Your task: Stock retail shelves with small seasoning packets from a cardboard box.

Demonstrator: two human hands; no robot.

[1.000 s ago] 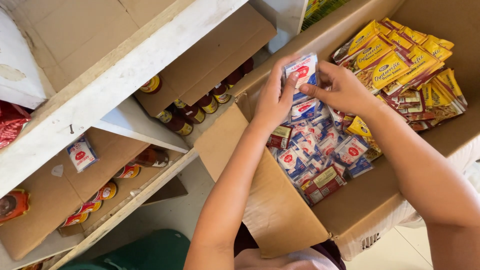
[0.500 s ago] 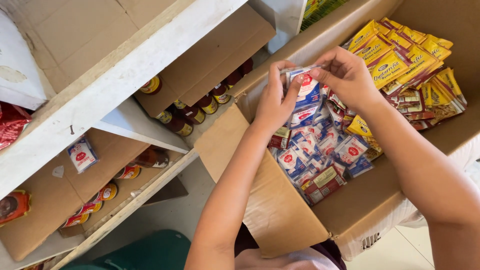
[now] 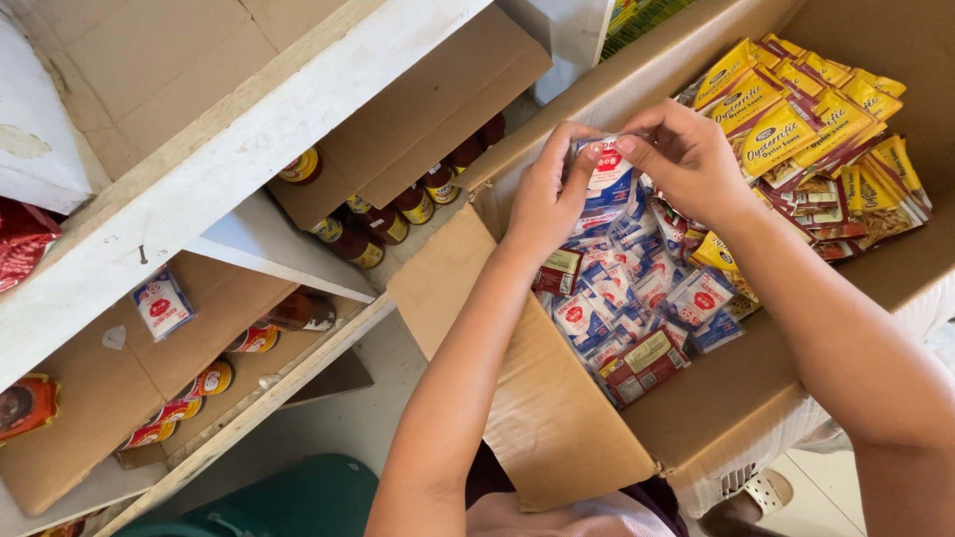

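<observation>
Both my hands are over an open cardboard box (image 3: 557,438). My left hand (image 3: 547,194) and my right hand (image 3: 681,154) pinch the same small white-and-blue sachet (image 3: 607,179) with a red mark, holding it above a heap of similar sachets (image 3: 637,298). Yellow sauce pouches (image 3: 796,119) lie in the box's far right part. Small red-and-beige packets (image 3: 647,363) lie at the near edge of the heap.
White wooden shelves (image 3: 199,179) stand to the left, holding cardboard trays of dark sauce bottles (image 3: 388,214) and jars (image 3: 214,378). One loose sachet (image 3: 162,303) lies on a lower tray. Red packets (image 3: 20,244) sit at far left. A green container (image 3: 288,502) is below.
The sachet, held high and face-up a second ago, has come down a little toward the heap, and both hands have closed in around its top edge.
</observation>
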